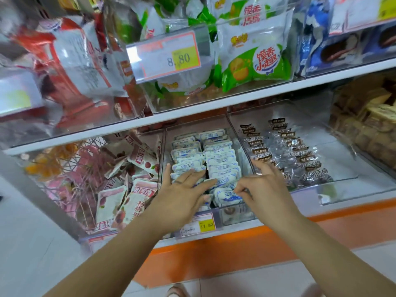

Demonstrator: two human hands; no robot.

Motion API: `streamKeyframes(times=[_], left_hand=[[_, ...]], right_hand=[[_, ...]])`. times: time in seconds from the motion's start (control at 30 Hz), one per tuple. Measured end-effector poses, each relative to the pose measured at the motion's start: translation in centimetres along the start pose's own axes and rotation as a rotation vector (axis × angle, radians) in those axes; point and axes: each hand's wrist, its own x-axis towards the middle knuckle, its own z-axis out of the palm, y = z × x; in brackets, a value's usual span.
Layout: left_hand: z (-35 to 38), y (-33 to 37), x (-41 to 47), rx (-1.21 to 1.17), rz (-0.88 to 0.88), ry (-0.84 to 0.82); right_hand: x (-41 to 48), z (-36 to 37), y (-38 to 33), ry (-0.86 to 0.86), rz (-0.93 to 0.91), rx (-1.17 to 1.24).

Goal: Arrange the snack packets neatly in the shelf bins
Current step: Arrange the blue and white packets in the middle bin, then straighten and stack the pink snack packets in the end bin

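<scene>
My left hand lies flat, fingers straight, on glossy white-and-blue pillow packets rowed in a clear plastic bin on the lower shelf; my right hand pinches the front packet.

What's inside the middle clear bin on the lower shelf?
Two rows of white-and-blue packets. The left hand covers the front-left ones; the right hand pinches a front packet. The bin floor is hidden.

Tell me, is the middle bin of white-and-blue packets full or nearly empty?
Full: white-and-blue packets stand in two rows, filling the middle bin from back to front.
</scene>
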Motion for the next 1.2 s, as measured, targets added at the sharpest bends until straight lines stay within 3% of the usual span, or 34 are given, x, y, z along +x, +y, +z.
streamKeyframes(times=[0.23, 0.4, 0.53, 0.6, 0.83, 0.93, 1.03, 1.2], left_hand=[[0.7, -1.1, 0.8, 0.158, 0.054, 0.164], [-0.1, -1.1, -0.8, -0.215, 0.135, 0.349], [1.1, -0.7, -1.0, -0.17, 0.191, 0.409], [1.2, -0.8, -0.5, -0.154, 0.15, 0.419], [1.3, 0.9, -1.2, -0.293, 0.017, 0.417], [1.9, 1.7, -3.6, -0.409, -0.075, 0.507], [2.7, 1.6, -6.6, -0.565, -0.206, 0.617], [4.0, -1.0, -11.3, -0.675, -0.423, 0.759]], right_hand=[[0.2, -0.2, -0.1, -0.057, 0.022, -0.02], [0.0, -1.1, -1.4, 0.07, -0.087, 0.029], [-0.4, 0.2, -2.6, -0.164, -0.125, 0.047], [-0.5, 0.9, -2.5, -0.241, -0.136, 0.001], [-0.4, 0.8, -2.4, -0.25, -0.127, -0.016], [-1.1, 0.4, -3.1, -0.11, -0.052, 0.088], [-1.9, 0.9, -4.7, 0.012, -0.09, 0.171], [-2.1, 2.4, -9.7, -0.098, -0.147, 0.222]])
